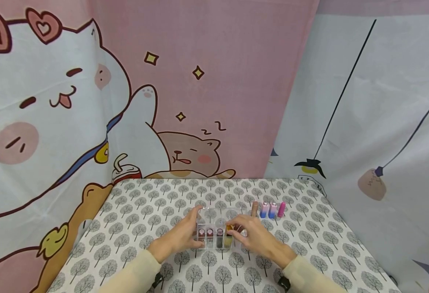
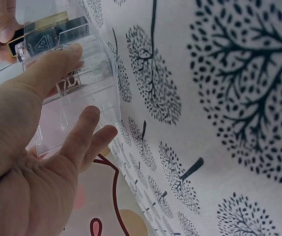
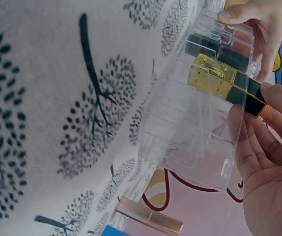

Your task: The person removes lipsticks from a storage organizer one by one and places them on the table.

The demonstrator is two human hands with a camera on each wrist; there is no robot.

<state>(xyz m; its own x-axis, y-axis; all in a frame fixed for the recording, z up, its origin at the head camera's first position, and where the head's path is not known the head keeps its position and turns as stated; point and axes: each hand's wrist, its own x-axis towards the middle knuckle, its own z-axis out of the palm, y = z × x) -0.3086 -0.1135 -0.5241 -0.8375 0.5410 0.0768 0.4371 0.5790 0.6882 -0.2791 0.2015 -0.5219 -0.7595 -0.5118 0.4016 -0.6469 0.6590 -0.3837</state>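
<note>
A clear plastic lipstick organizer (image 1: 211, 215) stands on the tree-print cloth in front of me. My left hand (image 1: 183, 232) grips its left end, the thumb at the near side and fingers around the far side. With thumb and fingers, my right hand (image 1: 255, 232) pinches the black end of a gold and black lipstick (image 3: 224, 84). The gold end of that lipstick is inside a slot of the organizer. Several other lipsticks, among them a dark one (image 1: 219, 238) and one with a reddish body (image 1: 210, 236), sit in slots to its left.
Behind the right hand a row stands on the cloth: a tan lipstick tube (image 1: 254, 208), two pink-and-blue lipsticks (image 1: 264, 210) and a bright pink tube (image 1: 282, 209). Cartoon-print curtains (image 1: 236, 81) hang around the table's back and sides.
</note>
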